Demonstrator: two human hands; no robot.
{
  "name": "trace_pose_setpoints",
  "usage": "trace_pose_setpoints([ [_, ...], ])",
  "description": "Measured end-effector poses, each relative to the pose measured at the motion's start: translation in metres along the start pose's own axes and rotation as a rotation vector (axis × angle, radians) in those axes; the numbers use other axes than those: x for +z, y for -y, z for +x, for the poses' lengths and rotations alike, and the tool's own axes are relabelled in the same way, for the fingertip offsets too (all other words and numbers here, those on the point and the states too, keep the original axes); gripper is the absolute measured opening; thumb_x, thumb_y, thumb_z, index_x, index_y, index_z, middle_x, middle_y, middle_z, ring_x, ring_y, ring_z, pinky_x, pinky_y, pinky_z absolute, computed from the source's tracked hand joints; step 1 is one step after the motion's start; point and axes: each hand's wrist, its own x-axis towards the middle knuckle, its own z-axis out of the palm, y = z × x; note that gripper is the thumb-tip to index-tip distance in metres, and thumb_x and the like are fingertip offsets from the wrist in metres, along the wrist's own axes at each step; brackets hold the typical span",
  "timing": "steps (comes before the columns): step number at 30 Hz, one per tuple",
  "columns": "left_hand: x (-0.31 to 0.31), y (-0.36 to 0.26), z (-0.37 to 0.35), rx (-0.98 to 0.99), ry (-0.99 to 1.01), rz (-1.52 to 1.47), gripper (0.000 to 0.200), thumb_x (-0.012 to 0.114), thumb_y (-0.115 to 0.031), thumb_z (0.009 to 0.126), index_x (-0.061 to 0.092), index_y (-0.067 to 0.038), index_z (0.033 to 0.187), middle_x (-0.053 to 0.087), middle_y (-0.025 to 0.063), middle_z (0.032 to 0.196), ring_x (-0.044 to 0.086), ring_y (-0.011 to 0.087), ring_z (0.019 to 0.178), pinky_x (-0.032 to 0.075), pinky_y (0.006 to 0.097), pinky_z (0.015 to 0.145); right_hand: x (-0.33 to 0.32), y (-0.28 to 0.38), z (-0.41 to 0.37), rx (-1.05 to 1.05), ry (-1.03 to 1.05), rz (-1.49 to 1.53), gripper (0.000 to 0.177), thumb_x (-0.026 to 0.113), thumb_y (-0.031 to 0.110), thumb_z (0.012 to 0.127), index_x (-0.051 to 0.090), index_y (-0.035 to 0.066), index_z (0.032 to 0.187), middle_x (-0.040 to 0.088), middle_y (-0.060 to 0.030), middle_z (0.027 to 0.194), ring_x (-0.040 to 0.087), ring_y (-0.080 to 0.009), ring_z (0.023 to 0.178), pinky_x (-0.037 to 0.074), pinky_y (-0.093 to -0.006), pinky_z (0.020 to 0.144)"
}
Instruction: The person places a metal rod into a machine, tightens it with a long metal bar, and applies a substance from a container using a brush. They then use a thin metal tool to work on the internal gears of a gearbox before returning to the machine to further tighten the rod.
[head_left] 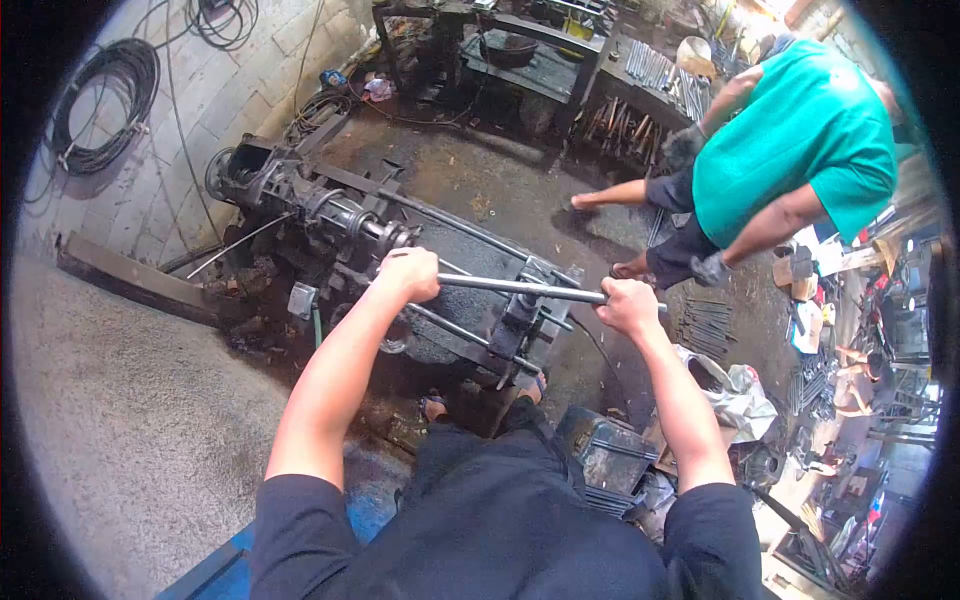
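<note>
A long metal rod (520, 287) spans the gap between my two hands, held roughly level above a greasy machine. My left hand (410, 275) is wrapped round the rod's left end, close to the machine's round spindle head (350, 215). Around the rod near its right end, my right hand (630, 303) is closed, and a short stub sticks out past it. Below the rod lie the machine's long parallel guide bars (460, 232) and a dark carriage block (515, 315). My left fingers partly hide the rod's left tip.
A co-worker in a green shirt (800, 140) and dark gloves walks at the right. Rods lie on a bench (655, 70) and on the floor (705, 325). A black toolbox (605, 450) stands by my right leg. Coiled cable (105, 105) hangs on the left wall.
</note>
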Motion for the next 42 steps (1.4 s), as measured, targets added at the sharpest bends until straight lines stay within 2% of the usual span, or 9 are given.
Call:
trace_pose_setpoints([
  [3,-0.007,-0.031,-0.023,-0.072,-0.024,-0.029,0.024,0.061,-0.017,0.072,0.074,-0.004,0.088,0.071,0.0201,0.088,0.07,0.0341,0.085,0.056,0.0434,0.075,0.012,-0.019,-0.015,0.048,-0.218,0.01,0.014,0.066,0.022,0.068,0.06,0.01,0.072,0.065,-0.0138,0.067,0.066,-0.0323,0.064,0.051,-0.0442,0.058],
  [6,-0.01,-0.051,-0.039,-0.062,-0.319,-0.086,0.02,0.064,-0.018,0.068,0.073,-0.008,0.082,0.07,0.0186,0.082,0.07,0.0342,0.082,0.055,0.0436,0.075,0.023,-0.024,-0.032,0.105,-0.274,0.069,0.011,0.066,0.02,0.068,0.061,0.011,0.071,0.066,-0.0116,0.068,0.066,-0.0311,0.064,0.051,-0.0426,0.058],
  [28,0.036,-0.074,-0.063,-0.261,-0.454,-0.026,0.02,0.059,-0.012,0.075,0.07,-0.01,0.092,0.071,0.0151,0.088,0.069,0.0315,0.089,0.051,0.0455,0.084,0.051,-0.051,-0.003,-0.077,-0.692,-0.149,0.018,0.064,0.027,0.076,0.056,0.015,0.064,0.06,-0.0079,0.055,0.062,-0.0271,0.048,0.049,-0.0397,0.046],
  [31,0.045,-0.094,-0.089,-0.351,-0.405,-0.125,0.021,0.06,-0.013,0.076,0.067,-0.008,0.095,0.07,0.0165,0.089,0.069,0.0339,0.089,0.052,0.0455,0.083,0.036,-0.055,0.025,-0.073,-0.468,-0.085,0.019,0.064,0.026,0.075,0.054,0.014,0.064,0.063,-0.0069,0.064,0.067,-0.0259,0.066,0.052,-0.0403,0.061],
  [33,0.048,-0.107,-0.105,-0.38,-0.3,-0.193,0.02,0.063,-0.017,0.076,0.064,-0.006,0.093,0.069,0.0185,0.089,0.069,0.0335,0.087,0.054,0.0465,0.078,0.02,-0.049,0.037,-0.141,-0.554,-0.147,0.016,0.065,0.024,0.074,0.056,0.011,0.069,0.065,-0.0089,0.081,0.064,-0.0276,0.089,0.047,-0.0433,0.083],
  [34,0.056,-0.115,-0.112,-0.365,-0.333,-0.22,0.02,0.062,-0.017,0.076,0.063,-0.005,0.091,0.069,0.0188,0.087,0.069,0.0335,0.084,0.055,0.0468,0.074,0.019,-0.04,0.041,-0.185,-0.804,-0.047,0.016,0.065,0.024,0.075,0.06,0.009,0.079,0.063,-0.0112,0.093,0.057,-0.0313,0.1,0.038,-0.0455,0.095],
  [37,0.064,-0.159,-0.136,-0.37,-0.114,-0.451,0.029,0.061,-0.027,0.078,0.063,-0.001,0.091,0.067,0.0234,0.085,0.067,0.0396,0.082,0.054,0.0484,0.076,0.028,-0.01,0.031,0.103,-1.011,0.035,0.021,0.066,0.024,0.077,0.063,0.008,0.09,0.063,-0.014,0.096,0.057,-0.0363,0.096,0.042,-0.0471,0.09],
  [41,0.073,-0.235,-0.142,-0.344,-0.055,-0.737,0.05,0.058,-0.048,0.086,0.063,0.001,0.093,0.066,0.0272,0.082,0.066,0.0442,0.084,0.051,0.052,0.075,0.117,0.003,-0.027,0.124,0.176,0.552,0.031,0.059,0.023,0.089,0.065,0.003,0.112,0.066,-0.0204,0.105,0.061,-0.0382,0.101,0.048,-0.0451,0.089],
  [42,0.063,-0.246,-0.134,-0.309,-0.014,-0.844,0.053,0.057,-0.051,0.085,0.063,0.001,0.093,0.066,0.0269,0.081,0.065,0.0444,0.084,0.051,0.0522,0.074,0.131,0.011,-0.041,0.162,0.095,0.735,0.032,0.058,0.023,0.091,0.065,0.002,0.114,0.066,-0.0209,0.105,0.062,-0.0377,0.101,0.049,-0.0436,0.089],
])
